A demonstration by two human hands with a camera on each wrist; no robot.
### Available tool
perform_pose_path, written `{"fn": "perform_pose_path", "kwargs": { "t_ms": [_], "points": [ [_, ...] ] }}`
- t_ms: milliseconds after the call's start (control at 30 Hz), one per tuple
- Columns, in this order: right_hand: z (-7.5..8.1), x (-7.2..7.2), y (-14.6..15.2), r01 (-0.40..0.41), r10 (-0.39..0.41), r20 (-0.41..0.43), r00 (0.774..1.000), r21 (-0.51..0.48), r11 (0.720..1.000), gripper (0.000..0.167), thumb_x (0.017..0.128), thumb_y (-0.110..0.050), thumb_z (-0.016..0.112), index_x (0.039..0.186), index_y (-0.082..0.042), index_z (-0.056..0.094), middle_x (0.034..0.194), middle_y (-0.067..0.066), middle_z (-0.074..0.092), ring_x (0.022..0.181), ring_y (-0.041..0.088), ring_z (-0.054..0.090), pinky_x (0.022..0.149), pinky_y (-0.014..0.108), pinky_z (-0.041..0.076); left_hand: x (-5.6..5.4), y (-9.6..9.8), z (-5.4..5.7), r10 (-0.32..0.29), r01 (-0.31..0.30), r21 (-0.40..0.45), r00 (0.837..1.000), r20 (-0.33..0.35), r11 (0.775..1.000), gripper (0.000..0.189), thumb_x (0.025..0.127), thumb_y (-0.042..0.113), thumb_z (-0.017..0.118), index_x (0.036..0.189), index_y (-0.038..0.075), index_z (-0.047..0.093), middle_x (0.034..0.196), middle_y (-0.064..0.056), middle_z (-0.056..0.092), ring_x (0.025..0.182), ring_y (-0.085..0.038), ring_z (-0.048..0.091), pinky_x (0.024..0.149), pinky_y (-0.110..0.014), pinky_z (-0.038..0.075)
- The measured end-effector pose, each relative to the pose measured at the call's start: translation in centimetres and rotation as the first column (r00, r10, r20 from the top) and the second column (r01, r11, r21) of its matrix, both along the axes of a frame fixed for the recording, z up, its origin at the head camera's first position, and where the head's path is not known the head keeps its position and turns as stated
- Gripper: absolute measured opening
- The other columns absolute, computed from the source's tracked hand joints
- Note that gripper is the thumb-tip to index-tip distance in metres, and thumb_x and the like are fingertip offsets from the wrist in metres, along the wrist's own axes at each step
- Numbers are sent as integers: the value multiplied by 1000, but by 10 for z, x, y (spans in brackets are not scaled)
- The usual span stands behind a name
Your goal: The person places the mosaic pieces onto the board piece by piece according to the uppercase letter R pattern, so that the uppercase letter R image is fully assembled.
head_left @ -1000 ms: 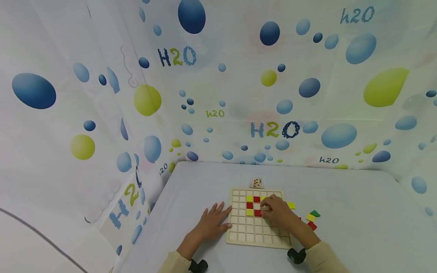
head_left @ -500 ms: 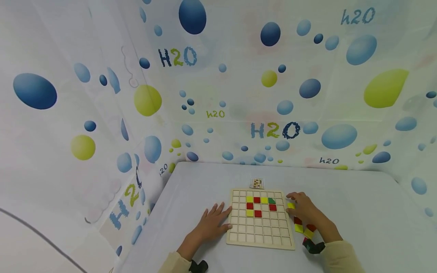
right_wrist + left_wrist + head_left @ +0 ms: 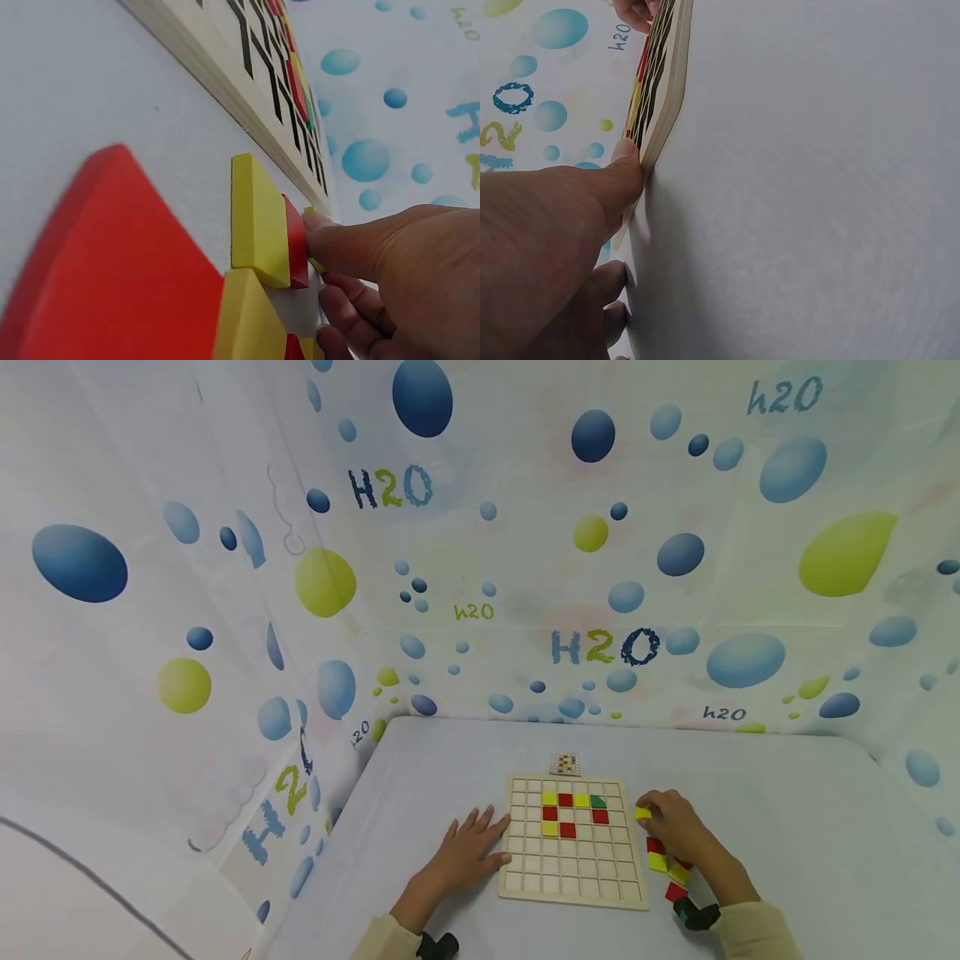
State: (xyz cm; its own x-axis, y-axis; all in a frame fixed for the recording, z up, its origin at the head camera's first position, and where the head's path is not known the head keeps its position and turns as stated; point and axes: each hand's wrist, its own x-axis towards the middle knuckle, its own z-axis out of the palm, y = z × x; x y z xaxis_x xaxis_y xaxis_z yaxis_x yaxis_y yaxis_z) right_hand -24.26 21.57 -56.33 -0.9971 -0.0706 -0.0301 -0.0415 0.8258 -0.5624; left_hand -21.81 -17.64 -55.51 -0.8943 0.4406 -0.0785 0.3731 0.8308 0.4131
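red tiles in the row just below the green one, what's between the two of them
Two bare cells of the wooden grid board lie between the left red tile and the right red tile, as the head view shows.

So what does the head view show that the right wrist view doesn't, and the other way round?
Only the head view: the left hand against the left edge of the board, the small pattern card beyond it, and the board whole.

Only the right wrist view: clear side faces on the loose red tile and loose yellow tile, giving their thickness.

Both: the right hand with a yellow tile at its fingertips, and the printed backdrop.
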Motion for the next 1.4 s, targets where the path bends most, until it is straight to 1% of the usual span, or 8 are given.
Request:
{"fn": "perform_pose_path", "kwargs": {
  "t_ms": [333,433,567,700,867,1033,1233,1400],
  "points": [
    [1,10,0,38,-38,-32,999,-17,999,30,97,-10,75,123,2,65,110,16,61,95,25,56,94,51,58,0,1,-1,8,-8,-3,1000,3,1000,70,103,53,62,164,23,41,172,-14,32,160,-43,25,125,-70,18],
    [3,10,-1,54,-55,-29,998,-38,998,32,98,-12,74,125,2,65,115,18,61,99,27,57,96,53,57,0,0,0,10,-10,-1,1000,4,1000,70,103,52,62,164,23,41,172,-14,31,160,-43,25,125,-70,18],
    [5,9,-10,57,-59,-21,998,-86,995,33,99,-15,72,128,-1,64,123,19,60,110,31,58,101,56,55,-1,-1,-2,12,-12,1,1000,2,1000,70,103,52,62,164,24,41,172,-14,31,160,-43,25,125,-70,18],
    [8,9,-28,10,-15,-60,998,-85,996,30,99,-14,73,125,-3,65,121,15,61,113,32,59,101,56,54,-1,-2,-3,14,-14,6,1000,1,1000,70,103,53,62,164,24,41,173,-13,31,160,-42,24,125,-70,17],
    [10,12,-55,-45,41,-82,996,-42,998,27,96,-16,78,120,-6,70,114,9,63,105,26,59,95,53,50,-1,-1,-3,8,-8,12,1000,1,1000,70,104,52,62,164,24,41,172,-14,31,160,-43,24,125,-70,17],
    [7,12,-76,-71,68,-101,993,-32,997,23,94,-16,81,115,-9,72,107,4,63,98,20,57,89,47,47,-1,0,-1,7,-7,11,1000,4,1000,70,104,52,62,164,23,42,172,-14,31,160,-43,24,125,-71,17],
    [4,11,-88,-112,110,-152,982,-7,994,16,89,-13,85,96,-17,71,96,-2,61,93,17,54,82,42,46,0,1,2,6,-7,27,1000,8,1000,69,103,50,64,163,22,42,172,-15,32,160,-44,24,125,-71,17],
    [3,13,-93,-130,131,-175,976,15,991,17,88,-14,87,92,-22,72,95,-6,63,93,16,54,79,40,45,-2,1,-1,12,-12,13,1000,12,1000,70,103,51,63,163,23,42,172,-13,31,160,-42,24,125,-70,17]
  ]
}}
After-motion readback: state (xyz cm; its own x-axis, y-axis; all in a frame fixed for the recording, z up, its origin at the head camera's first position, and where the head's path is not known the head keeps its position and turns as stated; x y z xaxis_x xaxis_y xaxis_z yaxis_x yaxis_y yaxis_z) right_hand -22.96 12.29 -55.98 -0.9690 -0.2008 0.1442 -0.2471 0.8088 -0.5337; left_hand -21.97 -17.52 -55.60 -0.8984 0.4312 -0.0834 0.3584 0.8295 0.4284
